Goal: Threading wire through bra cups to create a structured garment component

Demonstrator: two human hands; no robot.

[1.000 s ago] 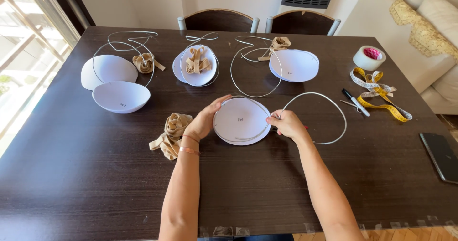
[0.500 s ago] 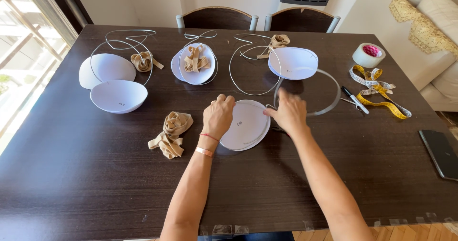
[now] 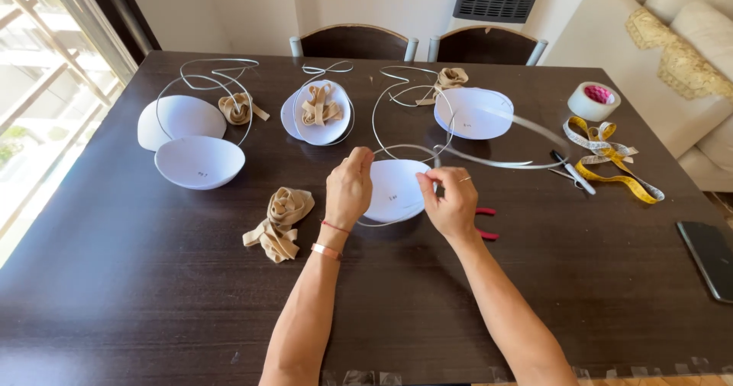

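Head view: left hand (image 3: 349, 189) and right hand (image 3: 450, 200) each grip the wire (image 3: 489, 159) round the white cup (image 3: 394, 190), fitting unfinished; other cups on the desk (image 3: 153, 294) lie untouched.

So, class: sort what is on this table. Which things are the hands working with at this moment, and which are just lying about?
In use:
left hand and right hand, both holding the white dome
wire hoop, bent round the dome's rim

Lying about:
red-handled pliers
tape roll
yellow measuring tape
beige ribbon bundle
other white domes
phone
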